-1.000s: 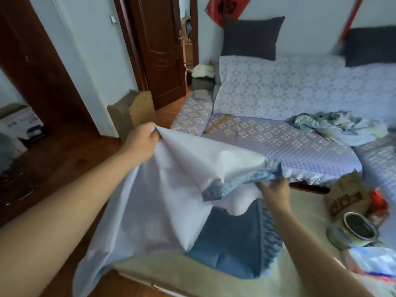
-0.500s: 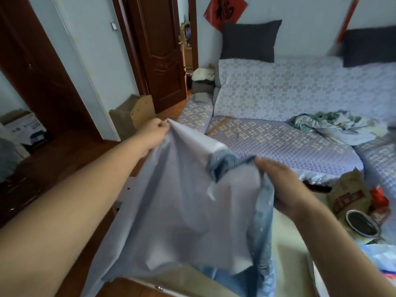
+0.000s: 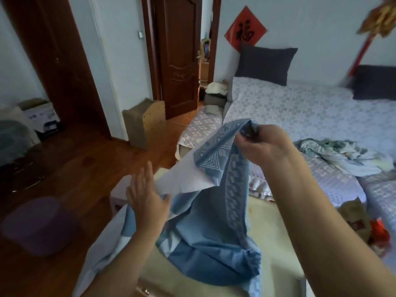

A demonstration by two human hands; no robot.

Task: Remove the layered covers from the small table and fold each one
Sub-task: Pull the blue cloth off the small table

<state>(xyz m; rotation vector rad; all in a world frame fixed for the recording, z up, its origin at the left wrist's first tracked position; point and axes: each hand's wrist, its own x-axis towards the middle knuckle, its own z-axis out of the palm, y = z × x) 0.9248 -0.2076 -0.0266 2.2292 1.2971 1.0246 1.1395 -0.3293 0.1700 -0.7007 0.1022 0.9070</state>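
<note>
One blue cover (image 3: 216, 243) pinched aloft by right hand (image 3: 264, 144), left hand (image 3: 145, 198) flat against it, perhaps one cream layer (image 3: 276, 239) beneath

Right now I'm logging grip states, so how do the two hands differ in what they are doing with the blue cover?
The right hand is raised, fingers curled, pinching the patterned border of the blue cover at its top; the left hand is lower, fingers straight and spread. The right hand bears the hanging cloth; the left hand only lies flat against the cover's pale underside, gripping nothing. Both touch the same cover above the small table.
</note>
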